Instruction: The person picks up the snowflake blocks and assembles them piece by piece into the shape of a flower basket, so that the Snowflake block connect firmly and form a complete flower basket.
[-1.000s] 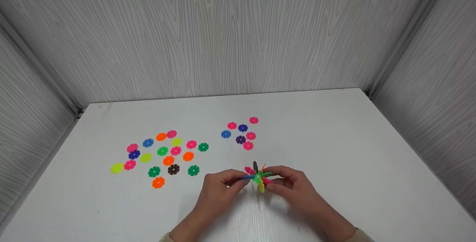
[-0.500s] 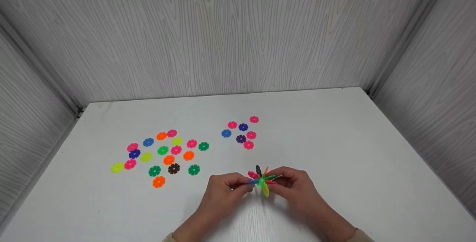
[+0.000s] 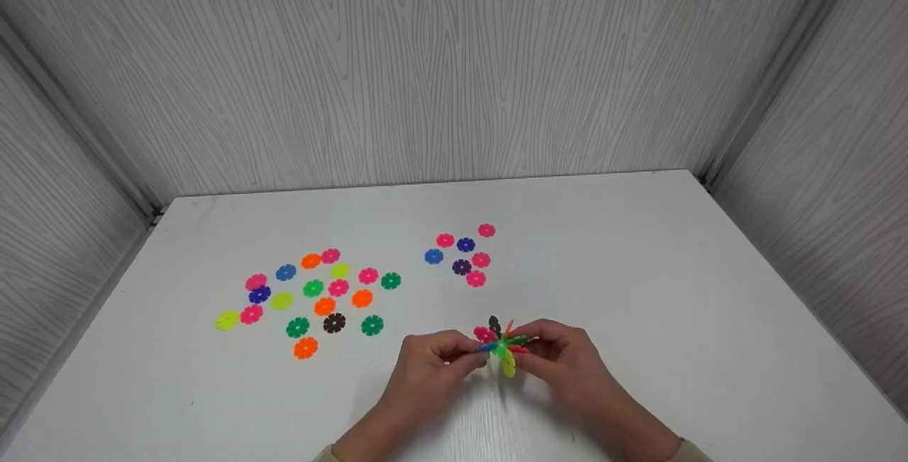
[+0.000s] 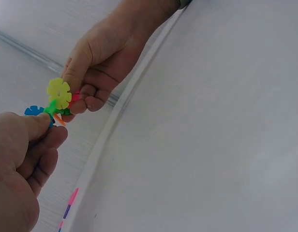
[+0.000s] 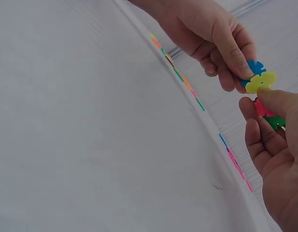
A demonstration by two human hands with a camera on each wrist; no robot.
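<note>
Flower-disc cluster [image 3: 501, 348], lower ctr of frame, just R of the midline, held up off the surface [image 3: 638, 270] btwn two hands! L hand [image 3: 433, 366] pinches the blue disc [image 3: 486, 347], thumb vs. fingers; R hand [image 3: 567, 355] grips opposite, around the green disc [image 5: 275, 122] & pink disc [image 5: 263, 107]. Risk, I'd say: a sideways twist could pop a slot joint or bend a thin disc; a slack pinch might drop the lot. Yellow disc [image 3: 509, 365] juts toward bottom edge, dark disc [image 3: 494, 323] pokes up; both prob. easy to knock. Fingers hide some joints, so can't tell how deep they sit. Elsewhere: larger loose batch [image 3: 313, 288] mid-left, pink piece [image 3: 255, 282] & navy piece [image 3: 260, 295] overlapping; smaller loose batch [image 3: 462, 267] above the hands in frame, nearest obstacle if they reach up-frame.
</note>
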